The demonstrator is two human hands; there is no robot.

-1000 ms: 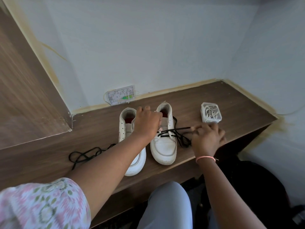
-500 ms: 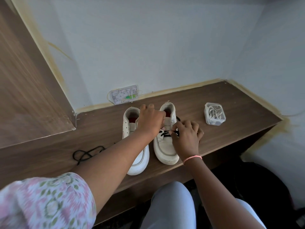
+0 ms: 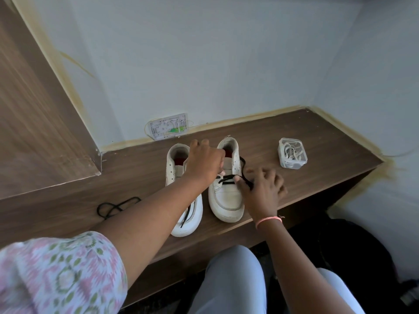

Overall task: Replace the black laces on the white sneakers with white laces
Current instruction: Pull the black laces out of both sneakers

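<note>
- Nearest me: my knees in pale grey trousers (image 3: 233, 282), below the front edge of the wooden shelf (image 3: 317, 141).
- Patterned pink-and-green sleeve (image 3: 59, 275) at lower left; the left forearm runs from it up over the left sneaker (image 3: 175, 168).
- Left sneaker: toe points toward me, no lace through the eyelets that I can see. One black strand (image 3: 187, 215) lies across its toe.
- A loose black lace (image 3: 115, 207) sits coiled on the shelf, left of the left forearm, apart from both shoes.
- Right sneaker (image 3: 226, 198) stands just beside the left one, toe toward me. Black lace (image 3: 226, 179) remains threaded across its lower eyelets; the free end trails off its right side.
- My right hand (image 3: 263, 189), pink band (image 3: 268, 220) on the wrist, is against the right side of that shoe; thumb and fingers pinch the black lace at the eyelets.
- My left hand (image 3: 204, 162) rests over the tongue area of the right sneaker, fingers curled down. I cannot tell whether they grip the tongue or only press on it.
- Further right, well apart: clear plastic box (image 3: 292, 154) holding the white laces (image 3: 291, 151).
- Far: small printed card (image 3: 169, 129) propped against the white wall (image 3: 204, 64) behind the shoes.
</note>
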